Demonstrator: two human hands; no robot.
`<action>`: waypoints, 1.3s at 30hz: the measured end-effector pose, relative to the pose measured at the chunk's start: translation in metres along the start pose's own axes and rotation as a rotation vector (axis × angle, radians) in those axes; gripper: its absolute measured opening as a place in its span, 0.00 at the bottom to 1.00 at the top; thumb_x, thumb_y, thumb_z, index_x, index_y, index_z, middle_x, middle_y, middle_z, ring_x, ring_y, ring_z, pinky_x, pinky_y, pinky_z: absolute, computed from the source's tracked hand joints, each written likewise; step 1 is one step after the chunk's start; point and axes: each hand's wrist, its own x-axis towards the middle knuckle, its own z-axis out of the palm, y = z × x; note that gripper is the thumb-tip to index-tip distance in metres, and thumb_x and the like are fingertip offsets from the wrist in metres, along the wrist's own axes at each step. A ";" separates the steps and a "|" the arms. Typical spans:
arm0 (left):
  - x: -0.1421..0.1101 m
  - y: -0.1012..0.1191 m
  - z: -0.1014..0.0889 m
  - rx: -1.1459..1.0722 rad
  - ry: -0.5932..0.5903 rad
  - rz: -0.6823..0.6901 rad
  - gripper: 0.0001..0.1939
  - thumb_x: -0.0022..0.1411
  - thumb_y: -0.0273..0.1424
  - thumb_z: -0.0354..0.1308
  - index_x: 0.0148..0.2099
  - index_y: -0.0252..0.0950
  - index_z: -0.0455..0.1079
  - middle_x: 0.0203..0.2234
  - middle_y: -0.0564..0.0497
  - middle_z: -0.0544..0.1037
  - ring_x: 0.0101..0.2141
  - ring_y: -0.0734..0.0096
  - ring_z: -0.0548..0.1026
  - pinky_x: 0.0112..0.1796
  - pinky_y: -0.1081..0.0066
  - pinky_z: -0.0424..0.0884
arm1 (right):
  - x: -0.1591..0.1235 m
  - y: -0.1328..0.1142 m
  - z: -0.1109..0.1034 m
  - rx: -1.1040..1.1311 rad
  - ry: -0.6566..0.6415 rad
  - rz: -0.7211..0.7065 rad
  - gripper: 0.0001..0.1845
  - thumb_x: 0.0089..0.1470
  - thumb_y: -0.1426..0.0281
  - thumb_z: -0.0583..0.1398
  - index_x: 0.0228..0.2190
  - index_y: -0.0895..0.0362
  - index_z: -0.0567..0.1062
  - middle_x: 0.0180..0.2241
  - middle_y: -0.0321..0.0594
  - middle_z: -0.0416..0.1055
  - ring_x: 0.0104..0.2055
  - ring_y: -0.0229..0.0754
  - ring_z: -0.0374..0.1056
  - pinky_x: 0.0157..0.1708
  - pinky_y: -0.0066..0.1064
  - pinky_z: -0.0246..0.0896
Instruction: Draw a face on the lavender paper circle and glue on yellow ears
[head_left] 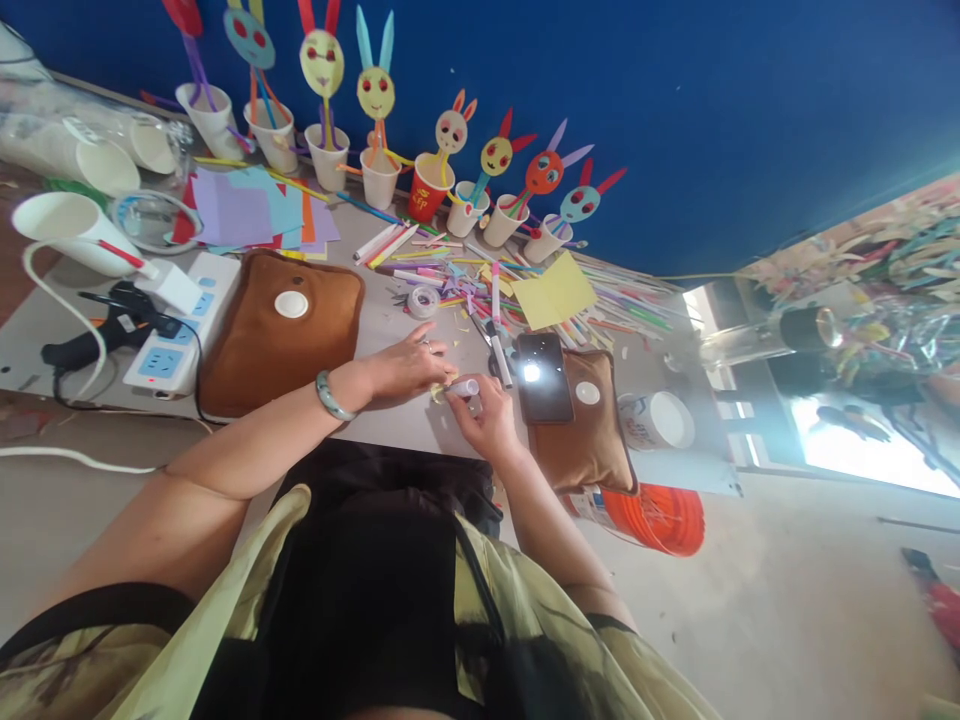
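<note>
Black clothing point(360, 600), then cylinder point(466, 387) (pale) — in right grip point(491, 415).

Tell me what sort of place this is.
Probably a small craft workspace: rabbit-faced figures stand in cups along the back of the table, and a stack of colored paper lies near them.
</note>
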 end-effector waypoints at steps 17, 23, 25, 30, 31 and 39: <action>0.000 -0.001 0.000 0.021 -0.009 0.012 0.13 0.66 0.21 0.56 0.43 0.44 0.77 0.45 0.53 0.83 0.48 0.60 0.74 0.66 0.43 0.49 | 0.002 -0.001 -0.001 0.009 -0.065 -0.040 0.04 0.62 0.67 0.60 0.35 0.53 0.72 0.29 0.38 0.75 0.32 0.44 0.70 0.40 0.36 0.63; 0.000 0.000 0.000 0.014 -0.017 -0.005 0.14 0.67 0.22 0.54 0.46 0.45 0.77 0.45 0.53 0.83 0.48 0.61 0.74 0.66 0.43 0.49 | 0.004 0.003 -0.004 -0.026 -0.059 -0.020 0.04 0.62 0.67 0.60 0.34 0.53 0.72 0.29 0.38 0.75 0.32 0.44 0.70 0.40 0.37 0.63; 0.000 -0.001 0.000 0.020 -0.028 -0.013 0.15 0.67 0.21 0.54 0.46 0.45 0.76 0.45 0.54 0.83 0.48 0.61 0.74 0.66 0.43 0.48 | 0.003 0.005 -0.010 -0.027 -0.051 0.007 0.05 0.62 0.66 0.60 0.34 0.52 0.72 0.28 0.37 0.75 0.31 0.44 0.69 0.38 0.36 0.63; 0.000 -0.001 0.001 0.034 -0.024 -0.011 0.12 0.66 0.22 0.57 0.43 0.45 0.77 0.44 0.54 0.83 0.49 0.62 0.74 0.67 0.45 0.48 | 0.001 0.012 -0.016 -0.036 0.111 0.074 0.06 0.63 0.63 0.60 0.36 0.52 0.73 0.28 0.37 0.75 0.29 0.44 0.69 0.38 0.38 0.65; 0.000 -0.001 0.000 0.037 -0.017 -0.007 0.12 0.67 0.22 0.57 0.43 0.45 0.77 0.44 0.54 0.83 0.48 0.62 0.74 0.67 0.45 0.48 | 0.000 0.013 -0.015 -0.043 0.117 0.072 0.06 0.62 0.63 0.60 0.36 0.52 0.73 0.28 0.37 0.75 0.29 0.44 0.69 0.38 0.38 0.65; -0.001 0.000 0.000 0.024 0.021 0.017 0.10 0.68 0.25 0.57 0.42 0.45 0.77 0.43 0.54 0.83 0.47 0.62 0.74 0.66 0.45 0.49 | -0.003 0.018 -0.010 -0.048 0.001 0.022 0.06 0.62 0.65 0.60 0.33 0.52 0.72 0.28 0.37 0.75 0.31 0.44 0.69 0.41 0.39 0.64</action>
